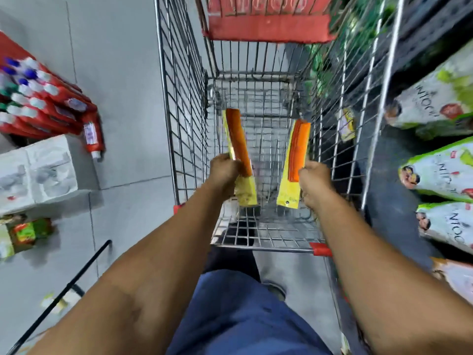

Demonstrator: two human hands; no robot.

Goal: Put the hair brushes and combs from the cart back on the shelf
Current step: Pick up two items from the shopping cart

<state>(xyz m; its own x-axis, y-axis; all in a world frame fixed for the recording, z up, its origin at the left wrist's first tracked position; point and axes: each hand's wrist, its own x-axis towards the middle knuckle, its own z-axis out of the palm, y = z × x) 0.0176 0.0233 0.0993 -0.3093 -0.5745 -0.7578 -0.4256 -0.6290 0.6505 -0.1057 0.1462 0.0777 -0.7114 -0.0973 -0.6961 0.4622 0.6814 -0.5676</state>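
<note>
Both my hands are inside a wire shopping cart (184,103). My left hand (224,172) grips an orange comb on a yellow card (238,142), held upright and tilted left. My right hand (316,181) grips a second orange comb on a yellow card (298,152), tilted right. Both combs hang above the cart's floor. No other brushes or combs show in the cart basket. The shelf for them is not in view.
A red fold-out seat (266,26) sits at the cart's far end. Red bottles (46,103) and a white box (38,170) stand on the floor at left. White and green bags (440,172) fill low shelves at right. A black rod (64,290) lies lower left.
</note>
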